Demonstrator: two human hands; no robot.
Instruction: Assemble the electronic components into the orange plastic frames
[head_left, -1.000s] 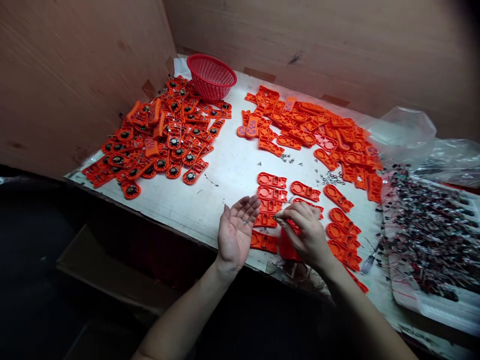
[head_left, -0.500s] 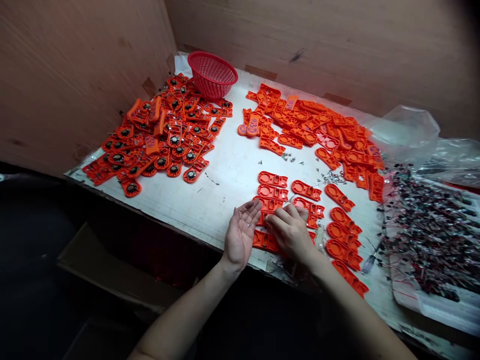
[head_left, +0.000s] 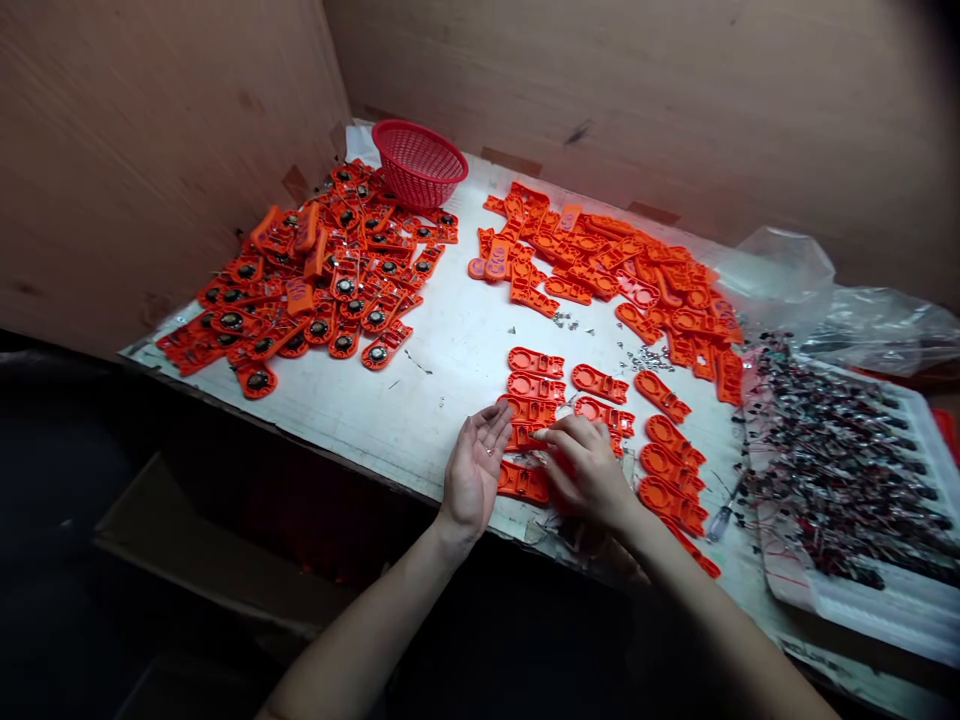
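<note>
My left hand is palm up with its fingers stretched out, and a few tiny shiny metal pieces lie on it. It is beside the left column of orange plastic casings. My right hand is closed in a pinch over the lower casings of that column, its fingertips by one casing's narrow end. What it pinches is too small to make out. The hand covers part of the middle column. A third column of casings lies to its right.
Small metal pieces are scattered below a heap of orange casings. Casings with round dark parts are piled left, near a red basket. Right are a screwdriver, a white tray of wired parts and plastic bags.
My right hand has shifted slightly, its fingertips now at the left column's casings. My left hand stays palm up. The whole view has moved a little.
</note>
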